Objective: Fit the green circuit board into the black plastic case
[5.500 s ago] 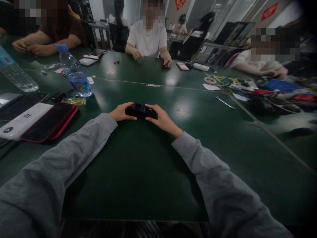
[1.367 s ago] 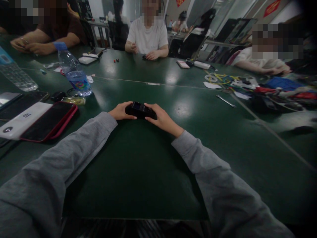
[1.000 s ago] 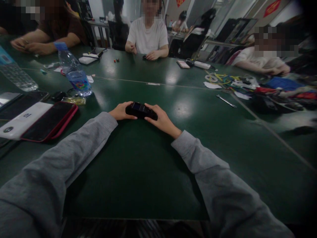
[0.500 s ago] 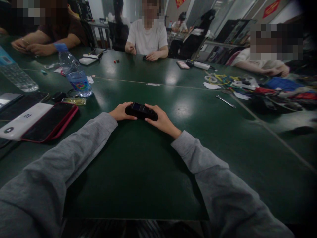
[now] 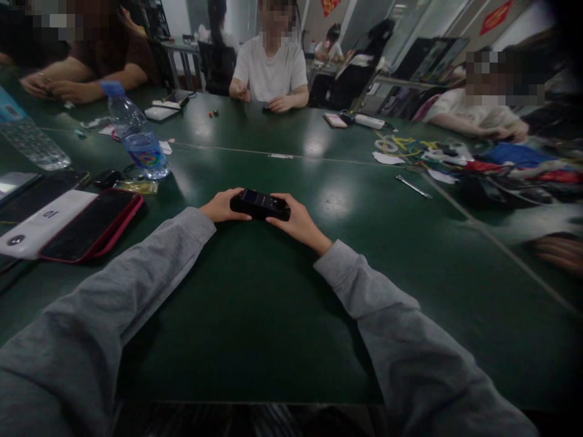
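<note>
A black handheld device [image 5: 259,205] with a small screen and a row of buttons lies lengthwise between my hands, over the middle of the green table [image 5: 250,315]. My left hand [image 5: 222,205] grips its left end, thumb along the near side. Around the right end my right hand [image 5: 298,220] is closed, with fingers over the top and thumb at the near edge. The screen side faces up and toward me. I cannot tell whether the device's underside touches the table.
Left stand a water bottle [image 5: 141,142] and another bottle [image 5: 31,136], near a phone in a red case [image 5: 93,224] and a white power bank [image 5: 50,218]. Right lie a wrench [image 5: 412,186] and a heap of cables [image 5: 410,145]. Several people sit around the table.
My right fingers have shifted slightly, and more of the device's top at the right end shows. Another person's hand has come into view at the right edge.
</note>
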The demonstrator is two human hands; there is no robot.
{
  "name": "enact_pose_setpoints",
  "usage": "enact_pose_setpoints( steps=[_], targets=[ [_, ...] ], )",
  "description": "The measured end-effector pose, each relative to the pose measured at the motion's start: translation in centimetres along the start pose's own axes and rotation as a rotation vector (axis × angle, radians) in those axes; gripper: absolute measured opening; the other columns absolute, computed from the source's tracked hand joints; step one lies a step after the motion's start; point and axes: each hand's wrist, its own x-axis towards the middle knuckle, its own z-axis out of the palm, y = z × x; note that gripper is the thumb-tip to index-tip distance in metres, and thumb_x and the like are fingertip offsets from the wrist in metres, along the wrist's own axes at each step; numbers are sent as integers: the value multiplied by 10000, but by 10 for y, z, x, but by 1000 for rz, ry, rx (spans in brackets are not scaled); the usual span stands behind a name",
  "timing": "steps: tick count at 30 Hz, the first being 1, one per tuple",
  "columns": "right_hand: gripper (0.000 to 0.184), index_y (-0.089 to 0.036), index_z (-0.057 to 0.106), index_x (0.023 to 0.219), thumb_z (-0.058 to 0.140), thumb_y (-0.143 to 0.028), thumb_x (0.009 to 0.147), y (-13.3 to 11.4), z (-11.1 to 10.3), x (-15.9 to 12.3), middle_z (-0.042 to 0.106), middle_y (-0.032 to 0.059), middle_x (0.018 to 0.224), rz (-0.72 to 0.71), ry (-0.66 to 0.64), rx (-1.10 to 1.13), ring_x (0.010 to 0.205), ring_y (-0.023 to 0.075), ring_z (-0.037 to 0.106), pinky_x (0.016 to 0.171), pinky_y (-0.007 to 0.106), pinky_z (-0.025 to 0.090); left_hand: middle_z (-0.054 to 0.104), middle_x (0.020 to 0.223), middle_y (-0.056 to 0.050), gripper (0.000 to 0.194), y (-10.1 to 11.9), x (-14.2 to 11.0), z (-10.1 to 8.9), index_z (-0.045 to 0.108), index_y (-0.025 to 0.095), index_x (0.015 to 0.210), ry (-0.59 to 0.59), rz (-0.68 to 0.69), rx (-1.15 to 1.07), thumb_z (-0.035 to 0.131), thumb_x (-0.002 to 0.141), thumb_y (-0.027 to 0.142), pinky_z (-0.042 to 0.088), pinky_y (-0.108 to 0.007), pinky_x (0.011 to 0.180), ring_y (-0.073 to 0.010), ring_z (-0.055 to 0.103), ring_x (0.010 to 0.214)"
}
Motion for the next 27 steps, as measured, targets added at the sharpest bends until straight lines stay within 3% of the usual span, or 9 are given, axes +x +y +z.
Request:
enact_pose_setpoints(
  steps=[18, 27],
  targets=[
    [590, -252, 586, 1355, 790, -425, 830, -2, -2, 1, 685, 128, 1347, 36, 31, 80, 1245, 327, 670, 1036, 581, 564, 728, 1297, -133, 849, -5, 1, 1, 586, 186, 1401, -5, -33, -39, 863, 671, 520, 443, -582, 1144, -342, 655, 1275],
    [638, -256, 594, 1356, 811, -499, 807, -4, -8, 8, 688, 122, 1342, 48, 66, 140, 1238, 329, 664, 1067, 581, 539, 686, 1397, -139, 864, -13, 3, 4, 588, 212, 1430, 36, -43, -80, 898, 659, 451, 424, -589, 1176, -355, 627, 1333]
  ],
)
